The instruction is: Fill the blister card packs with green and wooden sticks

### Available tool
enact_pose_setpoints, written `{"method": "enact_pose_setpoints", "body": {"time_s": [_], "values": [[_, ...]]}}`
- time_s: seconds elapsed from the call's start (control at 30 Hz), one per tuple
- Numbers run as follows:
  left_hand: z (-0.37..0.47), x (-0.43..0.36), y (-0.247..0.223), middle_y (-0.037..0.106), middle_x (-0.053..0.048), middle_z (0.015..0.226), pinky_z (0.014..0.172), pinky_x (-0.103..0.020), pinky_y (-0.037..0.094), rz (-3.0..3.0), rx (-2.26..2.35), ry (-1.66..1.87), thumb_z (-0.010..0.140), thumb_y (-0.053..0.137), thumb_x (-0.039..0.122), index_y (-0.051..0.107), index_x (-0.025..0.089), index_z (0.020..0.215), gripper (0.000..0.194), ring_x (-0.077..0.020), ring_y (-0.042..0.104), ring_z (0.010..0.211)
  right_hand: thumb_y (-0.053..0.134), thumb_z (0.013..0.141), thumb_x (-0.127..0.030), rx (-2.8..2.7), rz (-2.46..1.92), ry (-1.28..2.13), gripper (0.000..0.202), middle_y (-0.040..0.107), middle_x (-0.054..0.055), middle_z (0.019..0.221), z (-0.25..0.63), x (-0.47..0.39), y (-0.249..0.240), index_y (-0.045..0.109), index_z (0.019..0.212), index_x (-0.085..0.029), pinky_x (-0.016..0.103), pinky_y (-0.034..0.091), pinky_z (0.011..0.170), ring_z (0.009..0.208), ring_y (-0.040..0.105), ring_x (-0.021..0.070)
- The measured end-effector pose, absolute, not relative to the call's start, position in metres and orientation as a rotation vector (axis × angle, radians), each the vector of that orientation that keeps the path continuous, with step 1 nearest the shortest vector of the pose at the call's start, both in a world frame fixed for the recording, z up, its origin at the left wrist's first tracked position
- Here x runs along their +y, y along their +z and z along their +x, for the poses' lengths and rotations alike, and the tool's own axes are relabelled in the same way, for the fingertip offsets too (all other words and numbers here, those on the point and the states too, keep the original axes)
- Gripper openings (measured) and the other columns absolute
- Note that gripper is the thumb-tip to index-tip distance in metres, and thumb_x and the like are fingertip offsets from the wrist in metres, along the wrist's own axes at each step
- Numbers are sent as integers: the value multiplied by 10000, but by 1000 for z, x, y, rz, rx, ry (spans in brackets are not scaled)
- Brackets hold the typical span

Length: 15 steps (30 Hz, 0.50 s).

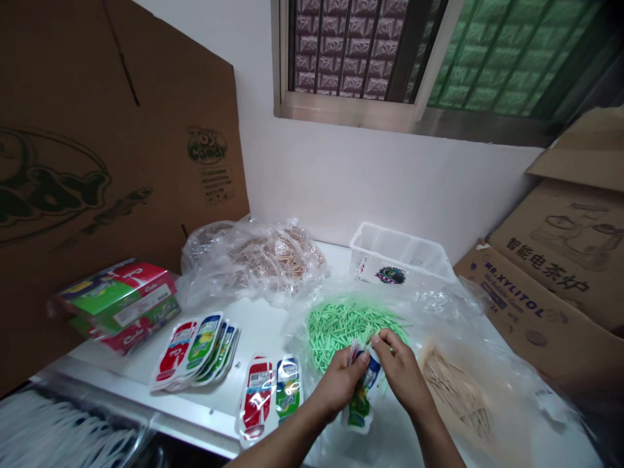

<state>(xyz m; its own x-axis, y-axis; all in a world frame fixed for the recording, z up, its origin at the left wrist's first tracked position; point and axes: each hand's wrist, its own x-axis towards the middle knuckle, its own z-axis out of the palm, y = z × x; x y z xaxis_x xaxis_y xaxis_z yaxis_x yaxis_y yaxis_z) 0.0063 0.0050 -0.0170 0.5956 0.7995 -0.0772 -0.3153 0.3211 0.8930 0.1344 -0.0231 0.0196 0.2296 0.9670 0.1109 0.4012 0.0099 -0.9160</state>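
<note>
Table [258, 325]: white, bare between stacked packs [207, 348] and green sticks [336, 325]
Front edge [195, 424]: flat pack [258, 396] near
Left hand [340, 383]: gripping packet [361, 408] before sticks
Right hand [398, 364]: at packet's top, grip unclear

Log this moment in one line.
left hand: holds blue-and-green packet | right hand: at packet's top | green sticks: heaped beyond hands | packs: stacked at left

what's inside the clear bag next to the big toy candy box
A heap of thin tan sticks shows through the clear bag. Whatever lies deeper, beneath the sticks and the bag's folds, is covered and cannot be seen.
</note>
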Motion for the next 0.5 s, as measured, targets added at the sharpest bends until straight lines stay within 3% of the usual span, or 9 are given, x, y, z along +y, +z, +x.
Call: {"method": "enact_pose_setpoints", "body": {"time_s": [0.13,0.3,0.5], "values": [[6,6,-14,396,22,652,610,-230,338,1087,608,795,760,583,525,516,141,753,390,-92,382,597,449,833,-373,-1356,-1634,702,214,552,-16,686,137,-26,19,535,738,-202,233,394,633,681,510,153],[7,8,-13,375,25,641,569,-222,296,1237,604,798,773,544,549,496,154,715,402,-92,342,585,509,815,-449,-1295,-1539,710,299,620,24,876,135,-25,24,576,958,-195,255,419,745,817,553,177],[5,7,-14,352,30,647,566,-221,293,1209,618,804,773,545,552,471,161,716,402,-90,330,585,478,842,-458,-1343,-1524,702,282,587,-2,762,133,-25,28,573,839,-193,233,419,683,739,541,155]]}}
